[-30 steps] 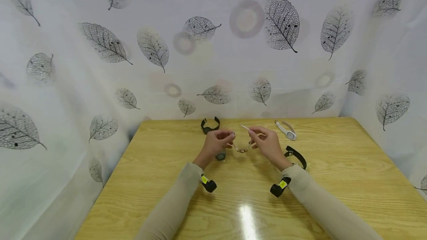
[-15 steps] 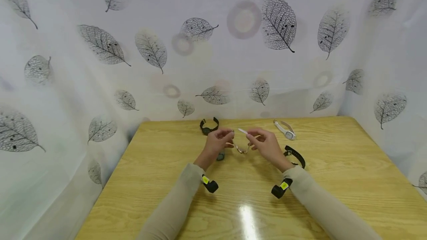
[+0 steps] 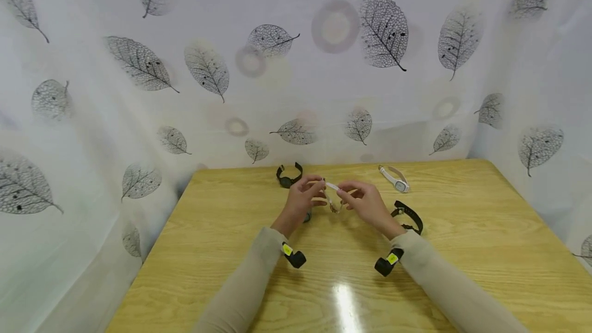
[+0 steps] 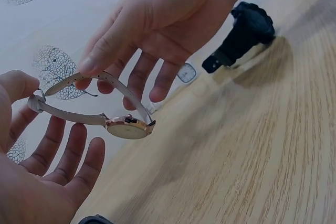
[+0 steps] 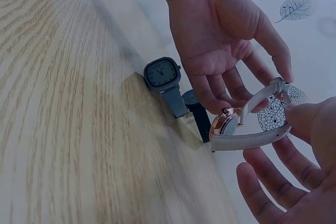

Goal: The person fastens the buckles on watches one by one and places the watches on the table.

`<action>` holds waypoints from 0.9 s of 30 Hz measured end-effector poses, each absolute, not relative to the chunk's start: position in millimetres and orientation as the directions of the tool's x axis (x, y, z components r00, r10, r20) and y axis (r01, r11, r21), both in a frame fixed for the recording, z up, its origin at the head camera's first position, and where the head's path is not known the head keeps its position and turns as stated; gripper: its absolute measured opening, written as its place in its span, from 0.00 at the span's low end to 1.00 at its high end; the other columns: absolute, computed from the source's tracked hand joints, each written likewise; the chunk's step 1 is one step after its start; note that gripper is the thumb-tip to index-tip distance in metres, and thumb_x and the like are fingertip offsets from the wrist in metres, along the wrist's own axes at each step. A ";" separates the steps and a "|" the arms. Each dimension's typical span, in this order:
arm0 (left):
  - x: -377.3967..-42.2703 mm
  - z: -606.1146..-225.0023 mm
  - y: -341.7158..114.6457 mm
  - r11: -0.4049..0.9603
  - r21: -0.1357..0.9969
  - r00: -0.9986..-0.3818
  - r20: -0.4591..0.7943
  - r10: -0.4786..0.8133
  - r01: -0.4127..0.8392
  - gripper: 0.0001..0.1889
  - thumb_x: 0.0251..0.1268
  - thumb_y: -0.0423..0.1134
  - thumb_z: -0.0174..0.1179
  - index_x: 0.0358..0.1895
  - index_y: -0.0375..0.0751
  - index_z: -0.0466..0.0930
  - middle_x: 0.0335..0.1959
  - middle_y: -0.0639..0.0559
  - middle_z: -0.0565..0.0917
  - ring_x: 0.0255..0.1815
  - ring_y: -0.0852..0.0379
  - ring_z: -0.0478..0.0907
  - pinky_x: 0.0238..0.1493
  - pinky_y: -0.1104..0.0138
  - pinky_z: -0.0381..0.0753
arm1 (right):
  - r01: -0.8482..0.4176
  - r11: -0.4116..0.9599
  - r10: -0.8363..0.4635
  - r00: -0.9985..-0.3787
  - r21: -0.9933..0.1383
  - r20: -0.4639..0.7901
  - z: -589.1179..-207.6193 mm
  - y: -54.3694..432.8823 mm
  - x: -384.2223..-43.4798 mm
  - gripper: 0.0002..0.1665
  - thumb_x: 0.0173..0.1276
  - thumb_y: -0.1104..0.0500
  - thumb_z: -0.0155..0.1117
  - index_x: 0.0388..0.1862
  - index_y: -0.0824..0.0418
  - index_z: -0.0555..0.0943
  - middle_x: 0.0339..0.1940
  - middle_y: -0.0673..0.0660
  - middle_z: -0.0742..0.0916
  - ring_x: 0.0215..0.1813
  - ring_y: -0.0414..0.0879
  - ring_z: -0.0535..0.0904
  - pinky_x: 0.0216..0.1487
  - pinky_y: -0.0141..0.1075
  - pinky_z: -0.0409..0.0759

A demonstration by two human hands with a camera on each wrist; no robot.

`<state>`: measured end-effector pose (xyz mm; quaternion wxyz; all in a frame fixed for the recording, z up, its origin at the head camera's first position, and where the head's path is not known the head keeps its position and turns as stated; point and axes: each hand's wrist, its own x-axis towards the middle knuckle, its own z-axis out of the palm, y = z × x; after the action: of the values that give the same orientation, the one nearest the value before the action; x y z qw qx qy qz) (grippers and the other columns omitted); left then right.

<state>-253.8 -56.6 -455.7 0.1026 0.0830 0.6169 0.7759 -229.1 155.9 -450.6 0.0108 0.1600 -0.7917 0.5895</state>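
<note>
Above the table, both hands hold a wristwatch (image 4: 127,128) with a pale strap and a rose-gold case, its face hanging lowest. My left hand (image 3: 301,200) pinches the buckle end of the strap between thumb and forefinger. With thumb and fingertips my right hand (image 3: 366,202) pinches the holed strap end, whose tip lies right at the buckle (image 4: 37,102) in the left wrist view. The other fingers of both hands are spread loosely. Below the left hand, a grey square-faced watch (image 5: 161,73) lies on the table, mostly hidden by that hand in the head view.
A black watch (image 3: 287,181) lies at the table's back, left of centre. The white watch (image 3: 399,184) is at the back right, and another black watch (image 3: 409,217) sits beside the right wrist. A leaf-patterned curtain (image 3: 277,86) hangs behind the wooden table (image 3: 208,251).
The right hand has brought the free strap tip leftward and down to the buckle in the left hand. The strap's loop has closed up and the watch case has turned slightly.
</note>
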 end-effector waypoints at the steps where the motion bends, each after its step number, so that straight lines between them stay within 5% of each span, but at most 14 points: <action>1: -253.9 -456.1 -56.4 -0.217 0.974 -0.966 -0.003 0.257 -0.060 0.19 0.77 0.41 0.62 0.62 0.33 0.77 0.47 0.42 0.84 0.40 0.53 0.84 0.59 0.35 0.77 | -0.266 0.252 -0.242 -0.948 -0.930 0.206 -450.8 155.5 -229.1 0.18 0.79 0.60 0.62 0.61 0.69 0.81 0.51 0.70 0.85 0.46 0.68 0.85 0.45 0.59 0.86; 6: -254.2 -456.1 -56.1 -0.223 0.973 -0.969 -0.005 0.246 -0.061 0.15 0.75 0.42 0.64 0.59 0.41 0.81 0.54 0.33 0.81 0.41 0.53 0.84 0.60 0.35 0.77 | -0.271 0.263 -0.235 -0.949 -0.926 0.211 -452.5 154.7 -229.4 0.19 0.78 0.54 0.64 0.60 0.63 0.83 0.51 0.64 0.86 0.45 0.60 0.86 0.44 0.52 0.88; 13: -252.9 -456.7 -55.7 -0.220 0.974 -0.966 0.001 0.259 -0.058 0.14 0.76 0.41 0.63 0.58 0.39 0.80 0.44 0.48 0.83 0.41 0.52 0.84 0.60 0.33 0.76 | -0.282 0.254 -0.194 -0.952 -0.925 0.237 -456.0 153.7 -229.7 0.19 0.77 0.50 0.65 0.59 0.59 0.84 0.50 0.60 0.86 0.41 0.53 0.87 0.41 0.47 0.89; 21: -252.7 -459.0 -54.2 -0.174 0.985 -0.968 0.029 0.251 -0.015 0.16 0.75 0.41 0.64 0.58 0.36 0.81 0.45 0.42 0.85 0.43 0.43 0.84 0.55 0.37 0.81 | -0.278 0.241 -0.165 -0.956 -0.930 0.243 -458.4 154.5 -230.5 0.19 0.77 0.50 0.65 0.58 0.59 0.85 0.48 0.61 0.86 0.40 0.54 0.86 0.42 0.51 0.88; 27: -252.5 -457.7 -52.8 -0.140 0.990 -0.964 0.067 0.258 0.031 0.16 0.73 0.40 0.66 0.57 0.35 0.83 0.41 0.47 0.86 0.40 0.45 0.83 0.50 0.42 0.85 | -0.291 0.240 -0.169 -0.952 -0.926 0.255 -457.6 154.4 -232.0 0.18 0.77 0.50 0.65 0.58 0.60 0.85 0.49 0.61 0.87 0.40 0.54 0.86 0.42 0.50 0.89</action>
<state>-252.5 -52.8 -457.7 0.0758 0.1109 0.6512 0.7469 -232.0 154.4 -457.6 0.0510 0.1462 -0.7858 0.5987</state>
